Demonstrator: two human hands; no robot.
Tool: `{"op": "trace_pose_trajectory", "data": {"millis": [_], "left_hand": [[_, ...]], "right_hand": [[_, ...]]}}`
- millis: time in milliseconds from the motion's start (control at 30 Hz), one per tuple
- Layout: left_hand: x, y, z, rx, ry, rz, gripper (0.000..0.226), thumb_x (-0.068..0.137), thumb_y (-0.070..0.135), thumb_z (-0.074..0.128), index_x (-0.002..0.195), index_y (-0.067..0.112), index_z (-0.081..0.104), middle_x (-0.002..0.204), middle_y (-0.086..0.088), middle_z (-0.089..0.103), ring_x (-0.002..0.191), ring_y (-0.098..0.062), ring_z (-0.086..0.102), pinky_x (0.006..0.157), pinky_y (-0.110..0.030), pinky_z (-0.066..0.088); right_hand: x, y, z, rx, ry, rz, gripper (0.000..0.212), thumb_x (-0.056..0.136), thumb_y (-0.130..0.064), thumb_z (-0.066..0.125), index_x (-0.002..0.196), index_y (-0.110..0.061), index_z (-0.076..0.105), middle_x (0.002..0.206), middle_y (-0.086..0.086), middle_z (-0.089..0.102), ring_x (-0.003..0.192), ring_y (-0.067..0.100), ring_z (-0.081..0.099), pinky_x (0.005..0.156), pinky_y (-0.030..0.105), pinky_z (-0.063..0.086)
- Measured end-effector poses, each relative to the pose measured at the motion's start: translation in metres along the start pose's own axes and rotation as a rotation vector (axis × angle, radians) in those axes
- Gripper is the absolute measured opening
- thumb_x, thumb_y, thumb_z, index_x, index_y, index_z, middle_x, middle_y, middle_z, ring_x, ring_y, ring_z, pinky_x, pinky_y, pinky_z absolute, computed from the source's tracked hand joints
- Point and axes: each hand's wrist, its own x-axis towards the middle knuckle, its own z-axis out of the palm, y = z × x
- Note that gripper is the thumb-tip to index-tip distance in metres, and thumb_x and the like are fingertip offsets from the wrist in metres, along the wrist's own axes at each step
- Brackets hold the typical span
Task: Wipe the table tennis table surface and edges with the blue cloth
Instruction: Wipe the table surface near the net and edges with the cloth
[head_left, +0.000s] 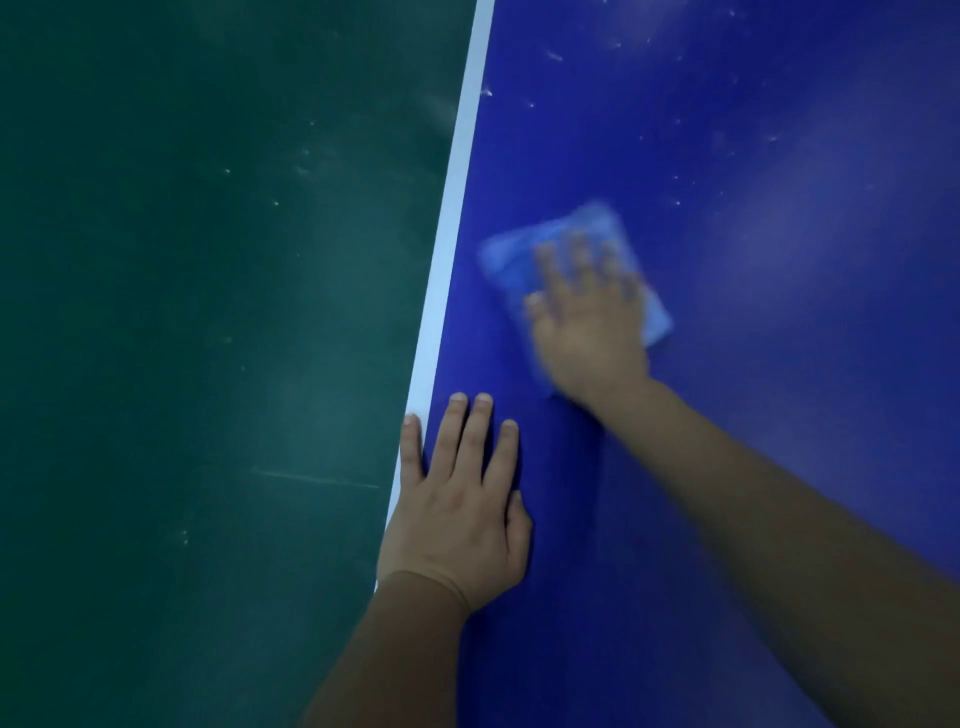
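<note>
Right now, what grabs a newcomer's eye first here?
The blurred right hand presses flat on the blue cloth, mid-frame on the deep blue table. The left hand rests flat below it, at the white edge line that splits table from dark green floor. White specks dot the table's upper right.

left grip: bare, nails short and rounded, faint creases at the wrist | right grip: bare, smeared by blur (nails unreadable) | left forearm, right forearm: bare as far as the frame shows
</note>
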Motion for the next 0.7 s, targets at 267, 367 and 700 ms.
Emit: {"op": "trace_pose_trajectory", "data": {"millis": [267, 367, 700], "left_hand": [[0.000, 0.001, -0.003, 0.031, -0.015, -0.009, 0.063, 0.091, 0.041, 0.041, 0.146, 0.013, 0.050, 0.158, -0.015, 0.037, 0.151, -0.033, 0.026, 0.117, -0.062, 0.016], [0.001, 0.001, -0.004, 0.038, -0.004, -0.009, 0.062, 0.090, 0.040, 0.040, 0.145, 0.012, 0.051, 0.158, -0.016, 0.038, 0.150, -0.034, 0.028, 0.116, -0.062, 0.015], [0.001, 0.001, -0.002, 0.063, -0.008, 0.007, 0.062, 0.090, 0.040, 0.041, 0.144, 0.010, 0.052, 0.158, -0.017, 0.037, 0.150, -0.036, 0.028, 0.116, -0.064, 0.015]], "right_hand": [[0.126, 0.002, -0.010, -0.073, -0.087, -0.250, 0.054, 0.107, -0.045, 0.025, 0.159, -0.032, 0.021, 0.168, 0.000, 0.014, 0.154, 0.030, 0.010, 0.122, 0.053, 0.008], [0.115, -0.027, -0.001, -0.003, -0.065, -0.095, 0.056, 0.105, -0.047, 0.022, 0.159, -0.032, 0.018, 0.169, 0.001, 0.011, 0.154, 0.033, 0.006, 0.121, 0.056, 0.006], [-0.037, 0.103, -0.014, -0.107, 0.070, -0.002, 0.051, 0.103, -0.038, 0.040, 0.149, -0.018, 0.048, 0.155, 0.014, 0.043, 0.138, 0.043, 0.043, 0.105, 0.055, 0.039]]}}
